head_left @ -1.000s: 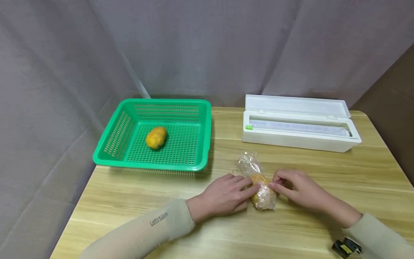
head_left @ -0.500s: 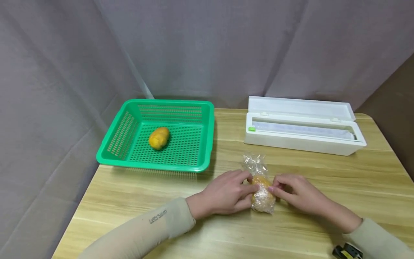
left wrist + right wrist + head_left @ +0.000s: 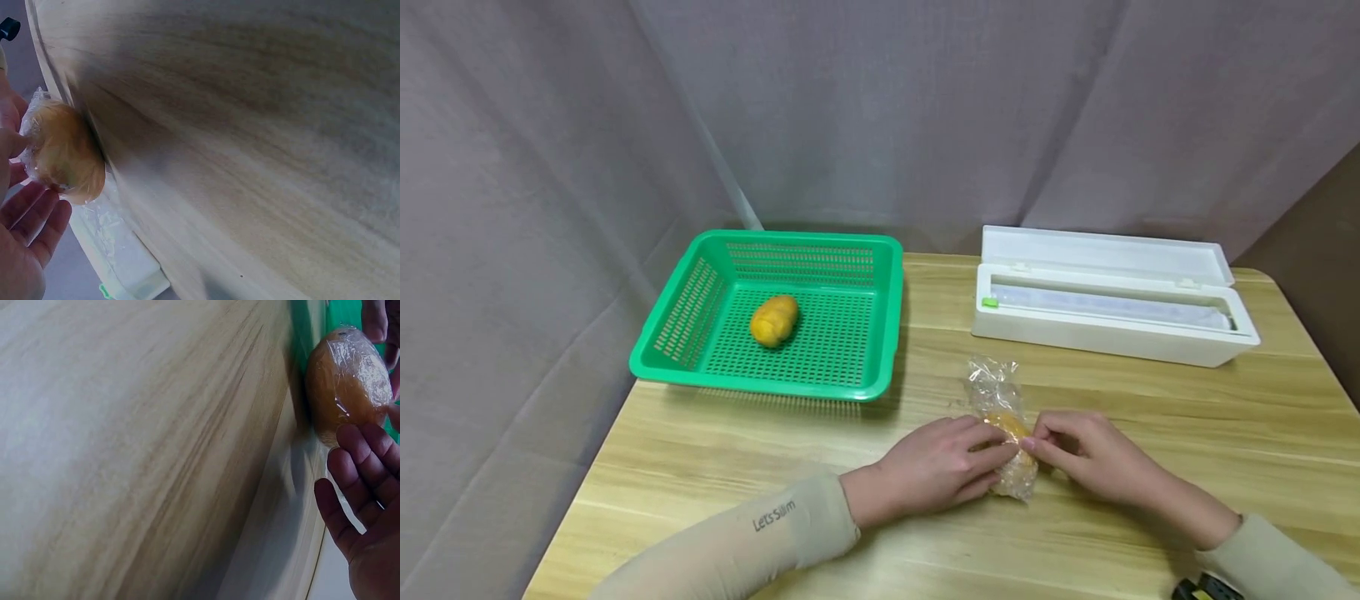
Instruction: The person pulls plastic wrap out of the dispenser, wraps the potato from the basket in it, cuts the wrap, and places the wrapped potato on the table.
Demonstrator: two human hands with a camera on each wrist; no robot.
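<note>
A yellow-orange mango [image 3: 1004,423] in clear plastic wrap lies on the table, between both hands. Loose plastic wrap [image 3: 992,382] sticks out beyond its far end. My left hand [image 3: 942,467] holds the mango from the left, its fingers over the top and side. From the other side, my right hand [image 3: 1093,454] pinches at the wrap with thumb and index finger. Up close in the right wrist view, the film on the mango [image 3: 347,381] is shiny and creased, and the other right fingers [image 3: 350,478] extend beside it.
At the back left stands a green basket [image 3: 891,333] with an unwrapped mango [image 3: 774,321] inside. A white wrap dispenser [image 3: 1105,337], lid up, sits at the back right with a roll [image 3: 1108,305] and green slider [image 3: 990,302]. A grey curtain [image 3: 880,108] hangs behind the table.
The left fingers have shifted rightward across the top of the wrapped mango, towards the right fingertips. The right hand keeps its pinch beside the mango. The whole head view has shifted slightly.
</note>
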